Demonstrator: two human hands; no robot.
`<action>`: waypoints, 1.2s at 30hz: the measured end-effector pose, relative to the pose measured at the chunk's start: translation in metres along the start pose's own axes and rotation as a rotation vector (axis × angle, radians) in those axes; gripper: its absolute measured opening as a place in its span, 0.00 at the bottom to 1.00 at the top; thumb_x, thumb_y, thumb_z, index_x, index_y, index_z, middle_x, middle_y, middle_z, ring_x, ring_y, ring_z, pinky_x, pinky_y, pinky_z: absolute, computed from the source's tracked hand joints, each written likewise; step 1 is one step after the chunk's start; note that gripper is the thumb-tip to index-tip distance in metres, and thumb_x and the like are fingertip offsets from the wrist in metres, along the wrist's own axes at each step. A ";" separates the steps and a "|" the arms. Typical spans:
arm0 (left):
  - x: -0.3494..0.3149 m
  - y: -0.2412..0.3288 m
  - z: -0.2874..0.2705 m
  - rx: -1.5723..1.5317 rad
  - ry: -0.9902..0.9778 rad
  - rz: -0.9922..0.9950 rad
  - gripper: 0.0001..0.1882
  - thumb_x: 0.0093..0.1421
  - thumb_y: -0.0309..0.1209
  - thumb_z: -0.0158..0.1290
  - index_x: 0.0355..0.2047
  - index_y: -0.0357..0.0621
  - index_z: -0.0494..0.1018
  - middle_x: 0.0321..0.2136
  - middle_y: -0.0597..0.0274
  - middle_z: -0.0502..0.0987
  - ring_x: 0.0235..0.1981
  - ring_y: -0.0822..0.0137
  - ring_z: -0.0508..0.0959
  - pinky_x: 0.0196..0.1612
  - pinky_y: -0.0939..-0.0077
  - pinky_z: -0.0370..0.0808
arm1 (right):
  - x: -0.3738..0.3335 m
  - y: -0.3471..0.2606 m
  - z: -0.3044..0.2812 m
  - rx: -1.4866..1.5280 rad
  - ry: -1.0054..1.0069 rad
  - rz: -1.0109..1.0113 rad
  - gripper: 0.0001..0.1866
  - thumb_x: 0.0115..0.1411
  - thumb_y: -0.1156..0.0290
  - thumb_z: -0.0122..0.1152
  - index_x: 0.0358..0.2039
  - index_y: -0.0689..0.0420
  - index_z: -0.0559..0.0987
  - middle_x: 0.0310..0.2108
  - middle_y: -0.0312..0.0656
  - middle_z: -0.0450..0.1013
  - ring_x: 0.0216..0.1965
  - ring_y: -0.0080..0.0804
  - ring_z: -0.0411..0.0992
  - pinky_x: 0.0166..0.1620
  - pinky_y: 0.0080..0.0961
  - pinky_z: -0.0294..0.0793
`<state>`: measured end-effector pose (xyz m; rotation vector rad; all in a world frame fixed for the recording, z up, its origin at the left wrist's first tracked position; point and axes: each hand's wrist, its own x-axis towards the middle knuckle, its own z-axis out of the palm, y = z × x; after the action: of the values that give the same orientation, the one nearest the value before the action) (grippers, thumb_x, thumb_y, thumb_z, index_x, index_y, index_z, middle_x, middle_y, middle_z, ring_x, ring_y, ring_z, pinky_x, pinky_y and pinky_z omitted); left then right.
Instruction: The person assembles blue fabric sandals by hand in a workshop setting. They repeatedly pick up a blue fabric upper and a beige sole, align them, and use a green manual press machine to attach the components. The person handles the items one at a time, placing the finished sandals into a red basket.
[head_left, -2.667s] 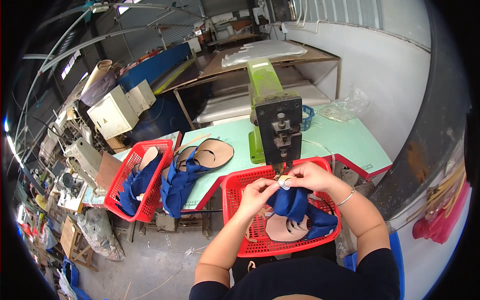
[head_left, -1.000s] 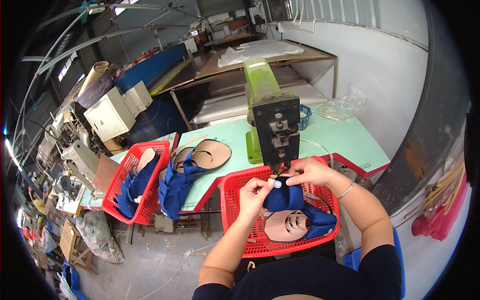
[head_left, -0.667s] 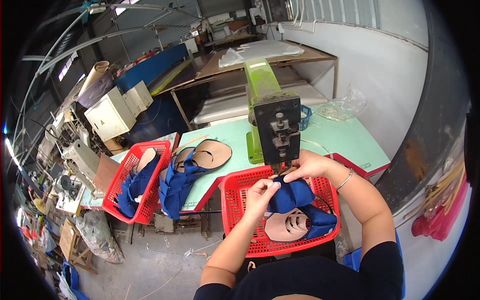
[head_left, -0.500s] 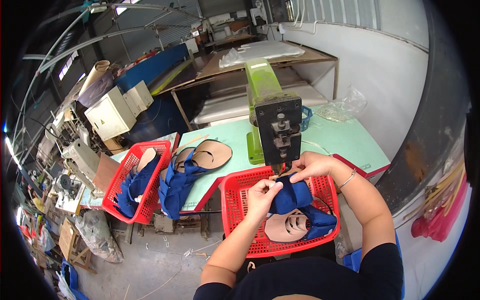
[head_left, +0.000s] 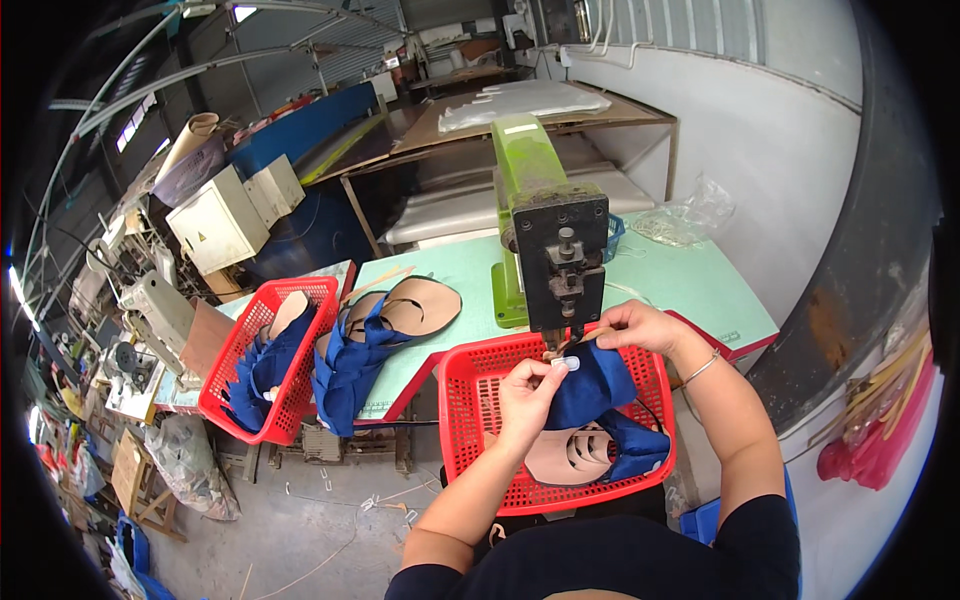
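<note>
A blue and tan shoe upper (head_left: pixel 590 385) lies under the head of a green post sewing machine (head_left: pixel 558 255). My left hand (head_left: pixel 528 398) pinches its left edge, with a small white tag (head_left: pixel 567 363) at the thumb tip. Over on the right, my right hand (head_left: pixel 640 328) is closed on a tan edge of the upper close to the machine's foot. Other uppers, blue with slotted tan pieces (head_left: pixel 575 456), rest below in a red plastic basket (head_left: pixel 520 495). The machine head and my fingers hide the needle area.
More blue and tan uppers (head_left: pixel 360 350) overhang the green table's (head_left: pixel 440 270) front edge. To their left, a second red basket (head_left: pixel 300 400) holds others. A blue basket (head_left: pixel 614 238) and a clear plastic bag (head_left: pixel 690 215) are behind the machine. A white wall (head_left: pixel 740 150) bounds the right side.
My right hand has shifted slightly right along the upper, its fingers now on the tan edge. The left hand has moved a little right, and the white tag shows more.
</note>
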<state>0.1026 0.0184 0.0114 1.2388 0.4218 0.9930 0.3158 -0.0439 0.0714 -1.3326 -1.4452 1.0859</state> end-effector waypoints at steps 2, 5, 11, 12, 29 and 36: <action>0.000 -0.002 0.005 -0.022 0.027 0.001 0.05 0.55 0.26 0.57 0.24 0.39 0.72 0.25 0.66 0.76 0.25 0.81 0.71 0.30 0.88 0.68 | 0.007 0.002 -0.009 -0.032 -0.013 -0.004 0.10 0.52 0.66 0.63 0.29 0.60 0.77 0.23 0.27 0.70 0.25 0.13 0.62 0.30 0.13 0.62; 0.001 -0.006 0.008 -0.083 0.063 0.030 0.06 0.54 0.26 0.57 0.23 0.40 0.72 0.24 0.66 0.75 0.24 0.81 0.71 0.29 0.87 0.67 | 0.009 -0.002 -0.008 -0.043 0.005 0.007 0.10 0.51 0.67 0.64 0.30 0.60 0.78 0.24 0.27 0.71 0.26 0.13 0.63 0.31 0.13 0.63; 0.005 0.000 0.001 -0.059 0.060 0.023 0.06 0.53 0.25 0.58 0.23 0.40 0.72 0.23 0.65 0.75 0.24 0.80 0.71 0.30 0.85 0.68 | 0.005 -0.010 0.001 0.017 0.021 0.024 0.10 0.51 0.69 0.64 0.30 0.61 0.78 0.24 0.28 0.71 0.26 0.14 0.64 0.33 0.14 0.64; 0.006 0.001 -0.001 -0.037 0.046 0.027 0.06 0.53 0.25 0.58 0.23 0.40 0.72 0.23 0.65 0.75 0.24 0.80 0.71 0.31 0.85 0.68 | 0.003 -0.006 0.000 0.013 0.011 0.019 0.10 0.50 0.69 0.65 0.31 0.61 0.78 0.24 0.29 0.71 0.27 0.15 0.64 0.33 0.14 0.65; 0.033 0.048 -0.030 0.565 -0.269 0.197 0.06 0.48 0.28 0.61 0.22 0.40 0.76 0.22 0.66 0.71 0.27 0.75 0.70 0.34 0.80 0.66 | -0.004 0.028 0.032 0.041 0.043 -0.003 0.09 0.47 0.74 0.67 0.30 0.61 0.77 0.28 0.33 0.73 0.31 0.19 0.69 0.37 0.17 0.68; 0.026 0.025 -0.034 0.344 -0.182 0.121 0.05 0.49 0.26 0.60 0.24 0.39 0.75 0.22 0.66 0.74 0.26 0.77 0.72 0.32 0.83 0.68 | -0.010 0.019 0.031 0.015 0.064 -0.009 0.10 0.48 0.72 0.66 0.30 0.61 0.77 0.28 0.34 0.74 0.30 0.19 0.69 0.36 0.17 0.68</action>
<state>0.0812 0.0588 0.0296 1.6668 0.3887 0.9235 0.2905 -0.0543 0.0449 -1.3372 -1.3920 1.0375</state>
